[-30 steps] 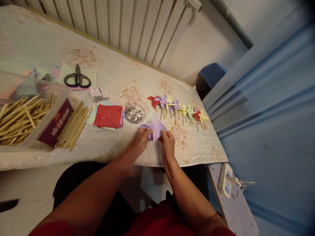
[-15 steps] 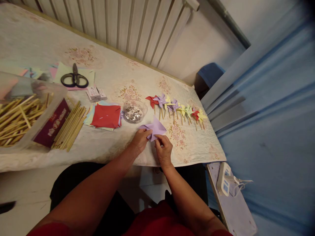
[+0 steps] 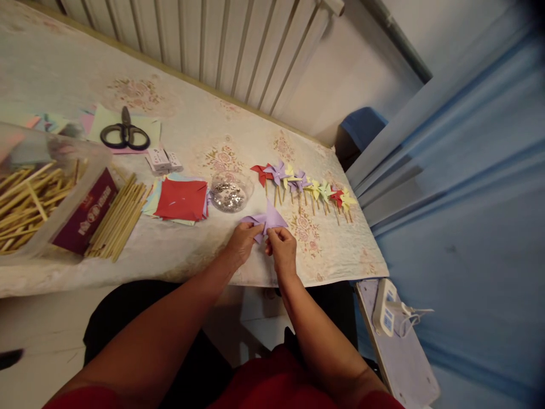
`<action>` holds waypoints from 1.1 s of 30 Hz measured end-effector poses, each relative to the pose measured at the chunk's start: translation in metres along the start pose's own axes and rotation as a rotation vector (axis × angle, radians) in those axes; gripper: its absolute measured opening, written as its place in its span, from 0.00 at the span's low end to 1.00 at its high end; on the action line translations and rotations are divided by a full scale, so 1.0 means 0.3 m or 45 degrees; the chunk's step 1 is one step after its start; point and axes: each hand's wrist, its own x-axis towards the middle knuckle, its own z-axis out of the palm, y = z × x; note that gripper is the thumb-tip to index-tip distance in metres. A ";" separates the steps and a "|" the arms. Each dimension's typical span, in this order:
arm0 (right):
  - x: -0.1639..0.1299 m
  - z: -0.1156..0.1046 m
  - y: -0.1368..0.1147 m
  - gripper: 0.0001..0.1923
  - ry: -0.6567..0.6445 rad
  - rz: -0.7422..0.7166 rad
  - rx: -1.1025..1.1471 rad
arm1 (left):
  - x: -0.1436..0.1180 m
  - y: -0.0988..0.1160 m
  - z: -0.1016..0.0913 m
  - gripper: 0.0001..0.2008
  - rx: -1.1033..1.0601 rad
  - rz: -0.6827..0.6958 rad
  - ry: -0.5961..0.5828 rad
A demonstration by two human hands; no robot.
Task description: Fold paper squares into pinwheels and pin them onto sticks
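A purple paper pinwheel sheet (image 3: 275, 217), its corners partly folded inward, is held above the table's front edge. My left hand (image 3: 243, 241) pinches it from the left, thumb on top near the middle. From the right, my right hand (image 3: 281, 245) pinches a corner at the sheet's lower middle; the fingers cover that spot. Just beyond the sheet stands a clear round dish (image 3: 231, 193) of small shiny metal pins. A stack of cut paper squares (image 3: 182, 200), red on top, lies left of it. Finished pinwheels (image 3: 300, 180) on sticks lie in a row behind my right hand.
Bundled thin sticks (image 3: 119, 218) lie beside a clear plastic bin (image 3: 96, 156) holding more sticks. Black-handled scissors (image 3: 125, 135) rest on coloured paper; small white boxes (image 3: 164, 161) sit nearby. A power strip (image 3: 385, 309) lies on a bench at right, by a blue curtain (image 3: 464, 238).
My right hand has moved slightly up and inward, bringing the sheet's lower right corner toward the middle. My left hand stays about where it was.
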 end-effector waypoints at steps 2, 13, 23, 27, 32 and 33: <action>0.000 0.002 -0.004 0.11 0.016 0.023 0.005 | 0.002 -0.006 -0.004 0.14 0.009 -0.008 -0.005; 0.004 0.007 -0.005 0.11 0.027 0.037 -0.055 | 0.004 -0.016 -0.015 0.12 0.021 -0.046 -0.011; 0.009 0.001 -0.005 0.11 -0.020 0.035 -0.043 | 0.009 -0.018 -0.016 0.14 0.017 -0.037 0.003; 0.018 -0.002 0.004 0.11 -0.026 0.048 -0.037 | 0.011 -0.020 -0.017 0.13 0.016 -0.038 0.015; 0.020 -0.001 -0.001 0.11 -0.026 0.063 -0.057 | 0.013 -0.026 -0.021 0.11 0.013 -0.046 -0.010; 0.017 0.001 -0.003 0.11 -0.027 0.062 -0.062 | 0.013 -0.026 -0.021 0.11 0.018 -0.045 -0.001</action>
